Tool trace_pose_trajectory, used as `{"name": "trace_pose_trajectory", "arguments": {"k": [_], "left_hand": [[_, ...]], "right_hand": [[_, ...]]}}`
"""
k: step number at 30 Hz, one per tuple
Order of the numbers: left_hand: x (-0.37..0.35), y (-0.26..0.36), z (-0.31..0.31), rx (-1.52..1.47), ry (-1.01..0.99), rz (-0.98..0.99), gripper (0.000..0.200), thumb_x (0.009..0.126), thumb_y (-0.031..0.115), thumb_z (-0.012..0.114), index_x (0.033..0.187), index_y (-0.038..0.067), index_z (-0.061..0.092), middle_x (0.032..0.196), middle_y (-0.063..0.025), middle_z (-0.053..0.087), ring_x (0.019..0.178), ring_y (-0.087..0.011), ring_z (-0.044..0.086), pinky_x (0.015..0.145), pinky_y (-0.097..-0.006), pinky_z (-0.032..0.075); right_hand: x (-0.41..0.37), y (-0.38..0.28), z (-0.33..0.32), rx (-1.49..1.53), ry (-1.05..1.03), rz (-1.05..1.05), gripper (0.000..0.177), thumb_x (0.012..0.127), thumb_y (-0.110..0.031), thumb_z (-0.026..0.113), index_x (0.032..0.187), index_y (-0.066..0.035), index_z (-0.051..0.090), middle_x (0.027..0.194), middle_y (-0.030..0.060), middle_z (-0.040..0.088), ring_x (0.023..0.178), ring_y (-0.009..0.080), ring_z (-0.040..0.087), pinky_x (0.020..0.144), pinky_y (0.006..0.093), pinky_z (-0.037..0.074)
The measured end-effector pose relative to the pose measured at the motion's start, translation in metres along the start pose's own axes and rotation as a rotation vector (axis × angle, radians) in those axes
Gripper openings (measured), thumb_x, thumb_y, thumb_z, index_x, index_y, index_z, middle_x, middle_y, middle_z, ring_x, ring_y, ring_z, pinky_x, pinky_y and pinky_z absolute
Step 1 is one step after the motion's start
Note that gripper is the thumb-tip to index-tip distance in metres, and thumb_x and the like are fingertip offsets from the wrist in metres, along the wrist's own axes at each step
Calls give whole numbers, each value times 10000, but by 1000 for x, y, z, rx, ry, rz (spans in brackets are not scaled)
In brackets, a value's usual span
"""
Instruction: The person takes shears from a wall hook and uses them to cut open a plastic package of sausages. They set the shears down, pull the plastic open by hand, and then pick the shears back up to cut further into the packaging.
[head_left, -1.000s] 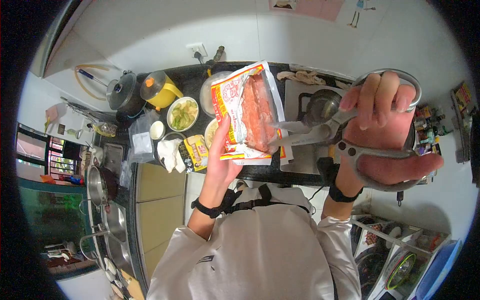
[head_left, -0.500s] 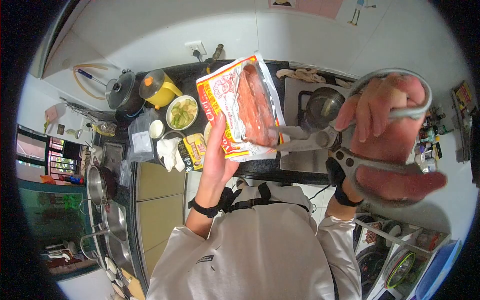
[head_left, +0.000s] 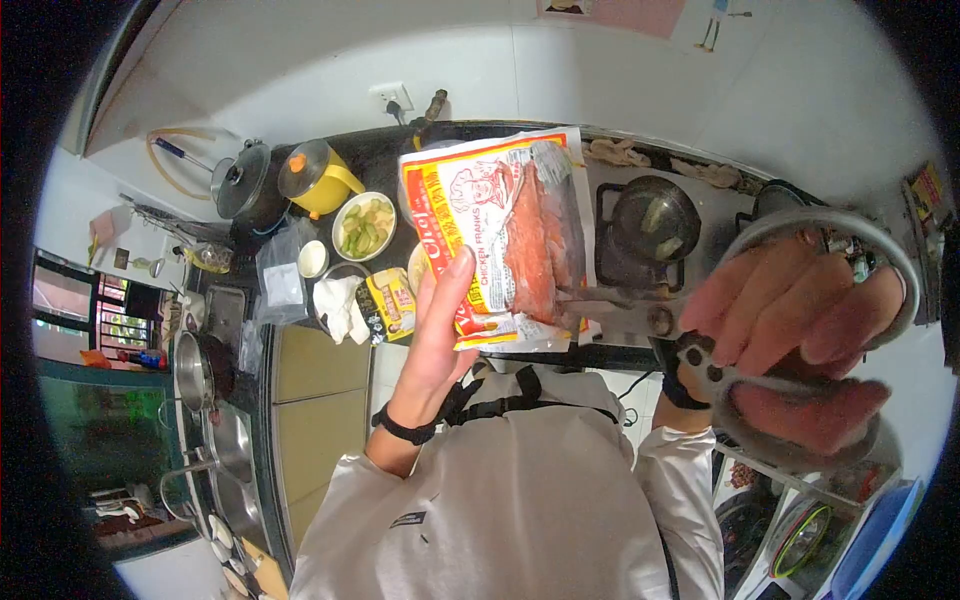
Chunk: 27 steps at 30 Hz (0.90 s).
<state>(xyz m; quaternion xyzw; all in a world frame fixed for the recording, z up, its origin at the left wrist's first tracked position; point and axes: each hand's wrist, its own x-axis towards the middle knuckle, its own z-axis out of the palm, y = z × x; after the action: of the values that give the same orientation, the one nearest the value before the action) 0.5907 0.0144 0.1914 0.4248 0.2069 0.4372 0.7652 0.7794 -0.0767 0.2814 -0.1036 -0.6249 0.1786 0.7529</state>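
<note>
Domestic kitchen, viewed from above. A dark countertop (head_left: 385, 160) runs along a white wall (head_left: 600, 70) fitted with a power socket (head_left: 392, 97). At one end a gas stove (head_left: 625, 262) carries a cooking pot (head_left: 655, 218). Beside it stand a yellow electric kettle (head_left: 315, 178), a black lidded pot (head_left: 245, 185) and a bowl of chopped vegetables (head_left: 363, 227). Steel sink basins (head_left: 228, 450) occupy the adjoining counter, with pale cabinet doors (head_left: 310, 400) below. A packet of chicken franks (head_left: 490, 230) and kitchen scissors (head_left: 695, 355), held in the foreground, show that food is handled here.
</note>
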Motion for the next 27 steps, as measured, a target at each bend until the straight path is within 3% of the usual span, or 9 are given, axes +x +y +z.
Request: {"name": "trace_pose_trajectory", "arguments": {"k": [4, 6, 11, 13, 14, 16, 17, 23, 27], "left_hand": [[2, -4, 0, -249, -35, -126, 441, 974, 296, 439, 1337, 48, 409, 1295, -116, 529, 1142, -224, 550, 988, -397, 427], [3, -5, 2, -386, -42, -170, 443, 972, 308, 442, 1335, 56, 417, 1287, -115, 536, 1134, -223, 557, 982, -407, 434], [8, -12, -4, -449, -77, -183, 446, 966, 313, 453, 1335, 64, 422, 1288, -111, 537, 1136, -218, 557, 980, -404, 438], [9, -15, -8, -473, -94, -185, 443, 966, 308, 456, 1335, 66, 421, 1291, -109, 535, 1139, -217, 556, 980, -401, 440], [9, -16, -9, -457, -45, -162, 440, 967, 302, 455, 1336, 66, 420, 1294, -108, 534, 1146, -217, 552, 981, -400, 439], [10, -17, -10, -442, 7, -142, 436, 969, 297, 455, 1337, 66, 420, 1296, -107, 532, 1153, -217, 549, 982, -398, 439], [10, -18, -11, -433, 3, -155, 433, 973, 294, 446, 1339, 64, 418, 1298, -106, 531, 1157, -217, 546, 986, -399, 437], [7, -24, -13, -413, -15, -195, 436, 985, 299, 413, 1345, 54, 410, 1312, -109, 521, 1166, -222, 540, 1001, -401, 427], [7, -19, -9, -433, -33, -216, 428, 985, 295, 409, 1337, 52, 422, 1299, -116, 531, 1149, -220, 553, 995, -399, 433]], "right_hand": [[6, -4, -12, -45, -42, 41, 426, 942, -492, 414, 962, -68, 451, 732, 55, 506, 547, 137, 473, 490, 275, 470], [4, 2, -6, 42, 186, 1, 583, 898, -632, 388, 954, -56, 458, 702, 54, 491, 509, 151, 455, 490, 352, 514], [-3, -4, -15, -67, 141, 40, 734, 791, -733, 454, 989, -27, 478, 721, 51, 490, 539, 169, 513, 589, 366, 549], [-8, -4, -25, -46, -49, 93, 844, 635, -791, 602, 1018, -50, 470, 822, 26, 450, 673, 153, 469, 804, 350, 474], [-12, -3, -26, -45, -46, 96, 844, 635, -791, 602, 1018, -50, 470, 822, 26, 450, 673, 153, 469, 804, 350, 474], [-21, 2, -28, -128, 7, 157, 1059, 378, -881, 618, 1033, -68, 441, 874, 29, 431, 738, 175, 466, 916, 397, 419], [-25, 8, -31, -88, 10, 124, 1115, 322, -901, 609, 1065, -90, 424, 857, 22, 416, 720, 165, 451, 905, 392, 428], [-35, 2, -21, -59, 291, 202, 1055, 360, -901, 604, 1055, -127, 424, 833, -4, 376, 679, 118, 387, 877, 374, 435], [-32, -2, -23, 47, 205, 127, 1008, 374, -860, 654, 1033, -131, 429, 839, -11, 380, 688, 109, 386, 837, 362, 442]]}}
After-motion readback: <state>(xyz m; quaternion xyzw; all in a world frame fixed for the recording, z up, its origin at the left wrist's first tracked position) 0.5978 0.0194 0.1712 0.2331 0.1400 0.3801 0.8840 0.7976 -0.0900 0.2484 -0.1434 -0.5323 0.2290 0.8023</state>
